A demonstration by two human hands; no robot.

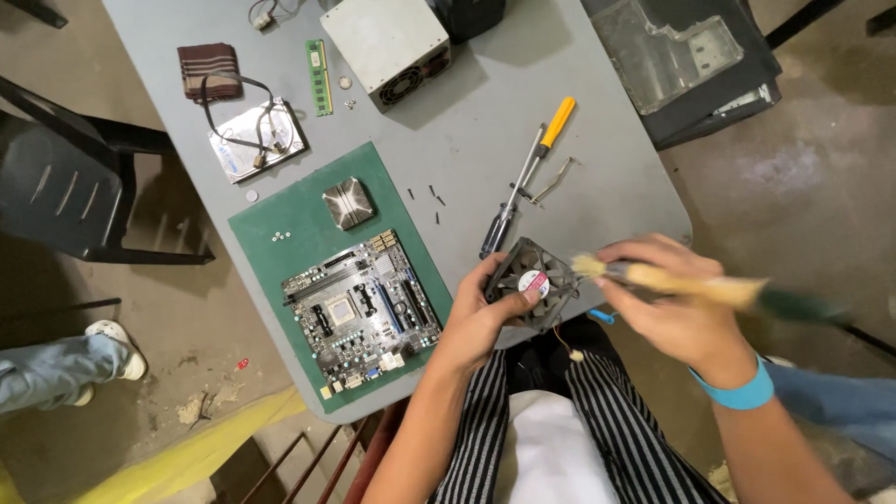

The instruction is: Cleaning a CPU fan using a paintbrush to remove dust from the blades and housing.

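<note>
My left hand (485,317) grips a small black cooling fan (534,283) with a round sticker at its hub, held tilted over the table's near edge. My right hand (672,303) holds a paintbrush (709,291) with a pale wooden handle and a green end; its light bristles touch the fan's right side. The brush is blurred. A thin wire dangles below the fan.
On the grey table (485,121) lie a green mat (271,224) with a motherboard (362,310) and a heatsink (348,203), two screwdrivers (523,177), loose screws, a hard drive (257,140), a memory stick (319,77) and a power supply (387,42). A black chair (65,187) stands left.
</note>
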